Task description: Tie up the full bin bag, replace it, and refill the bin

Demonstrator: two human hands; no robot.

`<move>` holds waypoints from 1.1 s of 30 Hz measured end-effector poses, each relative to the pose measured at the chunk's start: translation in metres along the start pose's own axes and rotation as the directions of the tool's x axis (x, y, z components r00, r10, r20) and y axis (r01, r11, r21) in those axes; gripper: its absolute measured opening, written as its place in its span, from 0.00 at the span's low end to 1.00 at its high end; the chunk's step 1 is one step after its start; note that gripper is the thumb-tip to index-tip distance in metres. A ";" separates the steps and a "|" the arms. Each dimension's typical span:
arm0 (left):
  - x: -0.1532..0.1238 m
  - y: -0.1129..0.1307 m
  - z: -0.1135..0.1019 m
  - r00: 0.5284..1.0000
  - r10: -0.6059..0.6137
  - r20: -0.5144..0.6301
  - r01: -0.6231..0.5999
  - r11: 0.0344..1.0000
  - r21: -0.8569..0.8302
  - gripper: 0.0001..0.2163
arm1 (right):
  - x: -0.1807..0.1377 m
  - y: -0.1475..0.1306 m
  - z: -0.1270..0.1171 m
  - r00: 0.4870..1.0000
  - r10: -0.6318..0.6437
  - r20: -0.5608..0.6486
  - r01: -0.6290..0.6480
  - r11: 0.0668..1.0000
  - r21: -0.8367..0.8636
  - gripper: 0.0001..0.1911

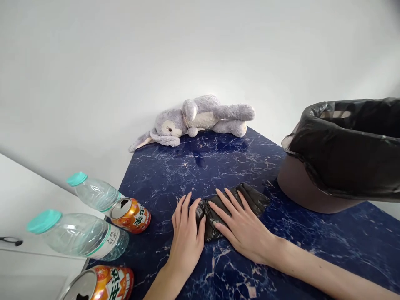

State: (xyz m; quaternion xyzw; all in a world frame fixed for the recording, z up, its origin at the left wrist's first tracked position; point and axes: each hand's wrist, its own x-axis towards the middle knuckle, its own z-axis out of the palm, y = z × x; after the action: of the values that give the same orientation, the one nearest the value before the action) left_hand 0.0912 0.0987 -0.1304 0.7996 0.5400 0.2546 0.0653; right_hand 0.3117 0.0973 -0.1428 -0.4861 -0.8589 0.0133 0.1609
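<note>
A black plastic bag [218, 204], folded into a narrow crinkled strip, lies on the dark blue marbled table [156, 171]. My right hand [242, 218] rests flat across its middle with the fingers spread and pointing away. Beside it, my left hand [187, 229] touches the bag's left end, its fingertips on the tabletop and its thumb against the plastic. Both hands lie open. The bag's right end fans out in pleats past my right fingers, while parts of its middle are hidden under them.
At right stands a grey-brown bin [300, 187] with a black liner [343, 158] over its rim. A plush rabbit [200, 116] lies along the back wall. On the left are orange cans [134, 216] and clear bottles [81, 233] with turquoise caps.
</note>
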 end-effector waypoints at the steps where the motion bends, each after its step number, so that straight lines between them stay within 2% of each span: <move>1: 0.000 -0.001 0.001 1.000 -0.007 -0.001 0.007 1.000 0.004 0.21 | 0.000 0.001 0.000 1.000 -0.004 0.000 0.004 1.000 0.008 0.32; 7: 0.000 0.002 0.003 0.996 -0.053 -0.070 0.052 0.998 -0.028 0.20 | 0.006 0.007 0.001 1.000 -0.006 0.015 0.006 0.999 0.038 0.32; 11: 0.003 0.007 -0.001 0.989 -0.126 -0.079 0.115 0.984 -0.132 0.17 | 0.024 0.034 -0.001 0.997 -0.053 0.058 0.049 0.996 0.073 0.32; 15: 0.005 0.011 -0.004 0.977 -0.209 -0.048 0.193 0.953 -0.235 0.16 | 0.040 0.055 -0.011 0.997 -0.029 0.065 0.027 0.999 0.032 0.32; 17: 0.005 0.012 -0.006 0.971 -0.236 -0.047 0.214 0.937 -0.277 0.17 | 0.038 0.045 -0.017 1.000 -0.028 -0.005 0.028 0.999 -0.030 0.31; 21: 0.005 0.013 -0.010 0.960 -0.270 -0.070 0.229 0.906 -0.357 0.16 | 0.015 -0.008 -0.013 0.989 0.011 -0.148 -0.027 0.995 -0.101 0.35; 24: 0.004 0.012 -0.011 0.953 -0.291 -0.084 0.236 0.887 -0.397 0.17 | -0.001 -0.038 0.003 0.990 0.026 -0.139 -0.043 0.991 -0.123 0.40; 26: 0.004 0.011 -0.010 0.950 -0.300 -0.082 0.243 0.880 -0.408 0.18 | -0.001 -0.043 0.012 0.995 0.026 -0.101 -0.038 0.992 -0.121 0.40; 29: 0.004 0.011 -0.009 0.947 -0.313 -0.077 0.257 0.876 -0.408 0.18 | 0.012 -0.030 0.015 0.996 0.069 -0.054 -0.074 0.992 -0.101 0.41; 33: 0.006 0.010 -0.009 0.943 -0.328 -0.063 0.275 0.870 -0.409 0.20 | 0.039 0.010 0.008 0.990 0.140 0.033 -0.137 0.988 -0.073 0.43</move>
State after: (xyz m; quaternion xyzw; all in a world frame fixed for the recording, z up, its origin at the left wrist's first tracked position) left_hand 0.0973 0.0980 -0.1171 0.6571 0.5989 0.3966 0.2287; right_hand 0.2989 0.1365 -0.1418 -0.5495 -0.8259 0.0036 0.1259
